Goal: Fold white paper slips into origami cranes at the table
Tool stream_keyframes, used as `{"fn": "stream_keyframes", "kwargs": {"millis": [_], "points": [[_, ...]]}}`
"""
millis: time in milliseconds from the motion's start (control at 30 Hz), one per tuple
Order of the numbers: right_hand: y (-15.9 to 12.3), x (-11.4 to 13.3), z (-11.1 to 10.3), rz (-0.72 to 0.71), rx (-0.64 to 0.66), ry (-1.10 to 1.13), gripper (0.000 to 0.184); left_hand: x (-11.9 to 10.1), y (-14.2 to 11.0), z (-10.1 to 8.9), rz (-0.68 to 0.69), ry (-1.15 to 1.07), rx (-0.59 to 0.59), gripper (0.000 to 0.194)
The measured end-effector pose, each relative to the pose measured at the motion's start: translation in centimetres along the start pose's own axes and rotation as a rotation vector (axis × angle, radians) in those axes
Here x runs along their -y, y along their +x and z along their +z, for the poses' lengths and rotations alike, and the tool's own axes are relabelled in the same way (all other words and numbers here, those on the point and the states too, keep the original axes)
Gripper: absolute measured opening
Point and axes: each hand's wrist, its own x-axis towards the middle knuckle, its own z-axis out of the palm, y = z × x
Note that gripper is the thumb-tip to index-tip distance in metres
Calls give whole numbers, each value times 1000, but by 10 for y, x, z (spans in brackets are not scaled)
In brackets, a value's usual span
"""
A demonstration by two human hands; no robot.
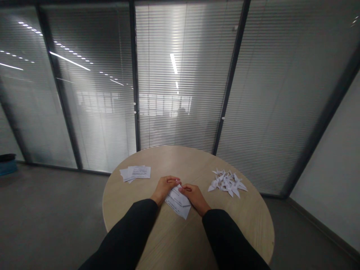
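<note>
Pinching a folded printed sheet [177,202] with the fingers [174,180] of the left hand [164,187] and right hand [194,197] on the round wooden counter [180,161], between loose papers [135,173] and white origami cranes [227,183].

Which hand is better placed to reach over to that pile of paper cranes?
Probably the right hand: it sits at the folded printed paper on the side nearest the paper cranes, while the left hand is farther away, toward the loose printed sheets.

Wood table [180,161]: printed sheets [136,173], folded sheet [177,202], paper cranes [227,183].
</note>
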Motion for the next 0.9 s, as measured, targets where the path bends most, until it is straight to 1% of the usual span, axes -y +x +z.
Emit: {"fn": "stream_keyframes", "kwargs": {"millis": [167,333,533,733,900], "points": [[2,-1,0,-5,-22,-6,43,0,0,0,-2,17,-2,45],[2,-2,0,-15,-30,-25,43,-1,-2,0,39,69,-1,46],[3,-3,-1,-22,-54,-92,44,2,2,-1,86,123,-8,47],[4,-5,-1,-53,-58,-105,38,1,1,0,101,126,-34,43],[4,-5,-2,-58,-65,-137,35,-1,-1,1,80,132,-32,44]]}}
